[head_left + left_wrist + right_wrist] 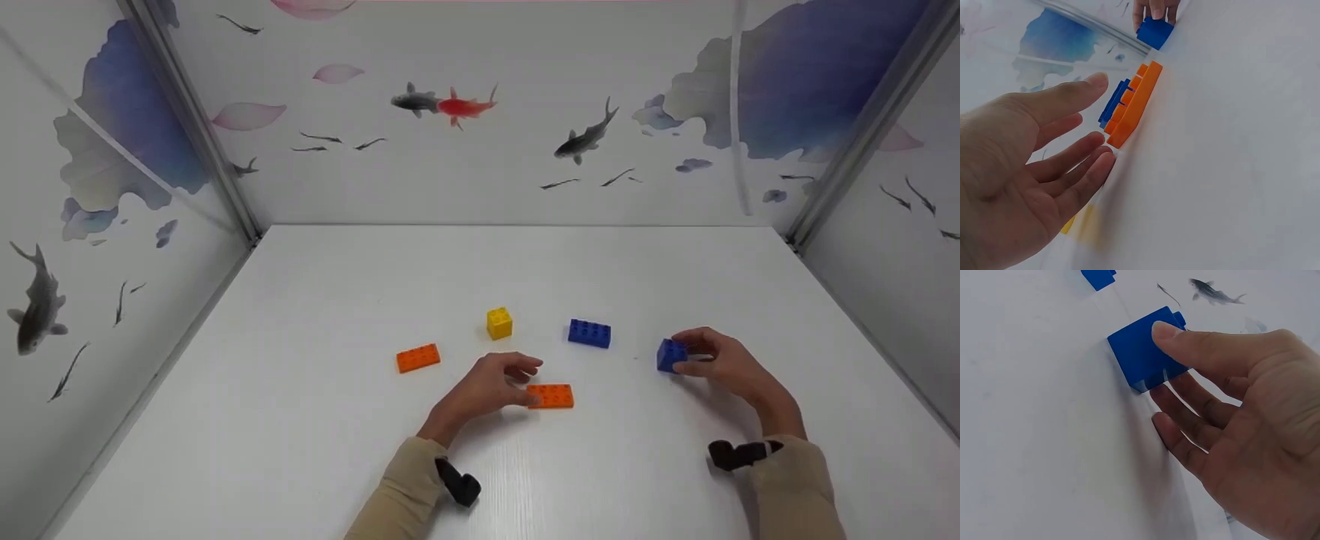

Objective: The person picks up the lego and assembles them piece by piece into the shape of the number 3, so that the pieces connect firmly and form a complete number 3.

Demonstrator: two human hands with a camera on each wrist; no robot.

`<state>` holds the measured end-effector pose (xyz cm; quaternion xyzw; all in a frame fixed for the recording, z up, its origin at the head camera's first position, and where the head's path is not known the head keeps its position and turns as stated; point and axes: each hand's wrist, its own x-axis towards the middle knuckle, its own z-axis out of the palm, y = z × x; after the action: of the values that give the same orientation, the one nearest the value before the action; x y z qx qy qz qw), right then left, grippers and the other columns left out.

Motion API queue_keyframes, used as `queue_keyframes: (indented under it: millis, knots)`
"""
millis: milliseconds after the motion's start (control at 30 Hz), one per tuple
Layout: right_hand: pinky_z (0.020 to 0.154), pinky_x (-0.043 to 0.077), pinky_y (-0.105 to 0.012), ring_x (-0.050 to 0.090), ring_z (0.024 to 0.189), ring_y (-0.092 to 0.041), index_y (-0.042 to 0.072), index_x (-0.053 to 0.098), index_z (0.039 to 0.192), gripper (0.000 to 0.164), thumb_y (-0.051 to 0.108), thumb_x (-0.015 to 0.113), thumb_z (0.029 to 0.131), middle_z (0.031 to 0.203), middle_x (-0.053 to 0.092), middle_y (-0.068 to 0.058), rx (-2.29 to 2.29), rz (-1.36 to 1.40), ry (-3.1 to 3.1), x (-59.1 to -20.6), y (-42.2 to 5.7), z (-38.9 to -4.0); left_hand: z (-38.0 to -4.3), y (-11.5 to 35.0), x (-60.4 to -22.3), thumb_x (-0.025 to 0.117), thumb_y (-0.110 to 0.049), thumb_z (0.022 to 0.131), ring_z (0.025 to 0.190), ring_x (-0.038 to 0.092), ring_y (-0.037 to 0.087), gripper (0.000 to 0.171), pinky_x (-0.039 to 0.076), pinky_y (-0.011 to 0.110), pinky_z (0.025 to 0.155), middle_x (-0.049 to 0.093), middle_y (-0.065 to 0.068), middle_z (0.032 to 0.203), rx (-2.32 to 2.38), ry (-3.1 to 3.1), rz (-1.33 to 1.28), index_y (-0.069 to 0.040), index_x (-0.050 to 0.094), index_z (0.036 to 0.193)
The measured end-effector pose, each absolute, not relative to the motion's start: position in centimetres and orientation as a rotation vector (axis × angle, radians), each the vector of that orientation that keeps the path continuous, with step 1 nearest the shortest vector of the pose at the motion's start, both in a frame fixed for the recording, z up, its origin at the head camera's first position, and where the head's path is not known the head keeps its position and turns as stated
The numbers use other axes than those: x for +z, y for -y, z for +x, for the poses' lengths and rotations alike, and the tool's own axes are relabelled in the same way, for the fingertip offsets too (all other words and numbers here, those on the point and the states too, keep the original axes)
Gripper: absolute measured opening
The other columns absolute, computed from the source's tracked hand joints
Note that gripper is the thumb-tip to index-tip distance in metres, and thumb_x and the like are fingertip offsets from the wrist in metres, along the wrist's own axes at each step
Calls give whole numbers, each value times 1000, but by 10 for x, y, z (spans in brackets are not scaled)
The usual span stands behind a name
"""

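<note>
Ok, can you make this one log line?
left hand: by nearer orange brick, holding nothing; right hand: grips smaller blue brick; yellow brick: untouched

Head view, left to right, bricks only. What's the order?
First orange brick → yellow brick → second orange brick, by the left hand → longer blue brick → shorter blue brick, pinched by the right hand.
</note>
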<state>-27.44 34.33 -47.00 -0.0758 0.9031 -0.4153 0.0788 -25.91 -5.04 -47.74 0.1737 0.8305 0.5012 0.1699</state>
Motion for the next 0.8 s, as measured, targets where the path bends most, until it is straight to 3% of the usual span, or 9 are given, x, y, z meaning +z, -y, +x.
queue_keyframes:
  millis: [267, 800]
  knots:
    - [110, 41, -61, 47, 134, -44, 5, 49, 139, 57, 31, 70, 93, 141, 52, -24, -1220, -191, -2700, -467, -330, -278, -257, 48, -478, 84, -20, 81, 102, 61, 10, 48, 53, 26, 94, 70, -4, 118, 1299, -2433, 555, -18, 69, 127]
    - [108, 46, -58, 52, 130, -42, 4, 50, 135, 50, 23, 70, 94, 138, 55, -22, -1253, -318, -2689, -448, -301, -277, -255, 46, -482, 79, -11, 86, 95, 58, 10, 35, 52, 26, 90, 69, -5, 110, 1302, -2469, 514, -16, 73, 120]
